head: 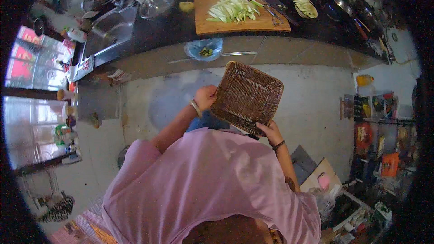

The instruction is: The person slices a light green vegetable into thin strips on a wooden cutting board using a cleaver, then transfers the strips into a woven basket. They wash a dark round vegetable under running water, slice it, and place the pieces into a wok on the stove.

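Between my two hands is a brown woven basket (249, 96), square with sloping sides and nothing inside it. My left hand (205, 96) grips its left edge. My right hand (270, 131) holds the lower right corner, thumb over the rim. Beyond the basket, on the dark counter, lies a wooden cutting board (242, 27) with a heap of pale green sliced vegetable (234, 9). A dark-bladed knife (275, 5) and a peeler (274, 17) rest at the board's right side. More slices fill a small oval dish (306, 7) to the right.
A blue plastic bag (204, 50) with scraps hangs at the counter's front. On the left are a steel sink (110, 32) and a clear bowl (156, 4). A loaded shelf rack (374, 122) stands at right, near a leaning board (320, 176).
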Demonstrator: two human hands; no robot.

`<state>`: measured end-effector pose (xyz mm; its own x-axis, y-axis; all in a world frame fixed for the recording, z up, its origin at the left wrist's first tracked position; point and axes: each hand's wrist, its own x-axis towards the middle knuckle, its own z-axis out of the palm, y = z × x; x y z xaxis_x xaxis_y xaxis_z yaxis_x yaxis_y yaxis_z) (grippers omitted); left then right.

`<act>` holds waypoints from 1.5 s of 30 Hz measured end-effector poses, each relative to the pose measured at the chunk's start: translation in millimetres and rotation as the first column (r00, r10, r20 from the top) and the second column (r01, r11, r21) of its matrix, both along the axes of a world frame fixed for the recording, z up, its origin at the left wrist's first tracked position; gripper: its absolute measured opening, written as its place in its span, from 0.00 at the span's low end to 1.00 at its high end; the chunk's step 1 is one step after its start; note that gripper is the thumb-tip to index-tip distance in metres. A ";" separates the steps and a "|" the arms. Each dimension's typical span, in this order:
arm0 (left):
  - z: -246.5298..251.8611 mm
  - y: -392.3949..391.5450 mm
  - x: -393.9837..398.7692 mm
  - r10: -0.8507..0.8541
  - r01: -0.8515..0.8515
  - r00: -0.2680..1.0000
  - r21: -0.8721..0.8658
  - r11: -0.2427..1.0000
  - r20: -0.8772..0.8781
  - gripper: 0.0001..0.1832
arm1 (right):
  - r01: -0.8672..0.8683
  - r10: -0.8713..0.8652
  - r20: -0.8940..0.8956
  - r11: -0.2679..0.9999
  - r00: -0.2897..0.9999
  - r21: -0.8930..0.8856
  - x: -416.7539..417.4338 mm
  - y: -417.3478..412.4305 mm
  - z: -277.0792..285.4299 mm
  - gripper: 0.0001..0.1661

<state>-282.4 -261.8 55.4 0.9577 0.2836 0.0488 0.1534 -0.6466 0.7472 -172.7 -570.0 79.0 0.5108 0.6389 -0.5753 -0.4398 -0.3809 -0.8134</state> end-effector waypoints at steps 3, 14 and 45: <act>-9.3 43.7 51.4 -0.097 0.097 0.991 0.001 0.995 -0.089 0.10 | 0.161 -0.172 -0.138 0.983 0.975 -0.088 24.2 36.4 3.1 0.25; -24.0 171.2 198.2 -0.403 0.404 0.914 0.004 0.915 -0.054 0.15 | 0.576 -0.577 -0.108 0.817 0.810 -0.042 57.2 127.7 -55.2 0.21; -1.7 240.4 517.3 -0.649 0.824 0.563 0.296 0.482 -0.511 0.70 | 0.657 -0.678 -0.024 0.720 0.735 -0.222 64.7 159.7 -60.5 0.17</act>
<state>235.0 -21.4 53.6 0.7761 -0.5134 -0.3662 -0.4059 -0.8511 0.3330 -107.9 -410.3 18.5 0.6984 0.0290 -0.7151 -0.7102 -0.0962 -0.6974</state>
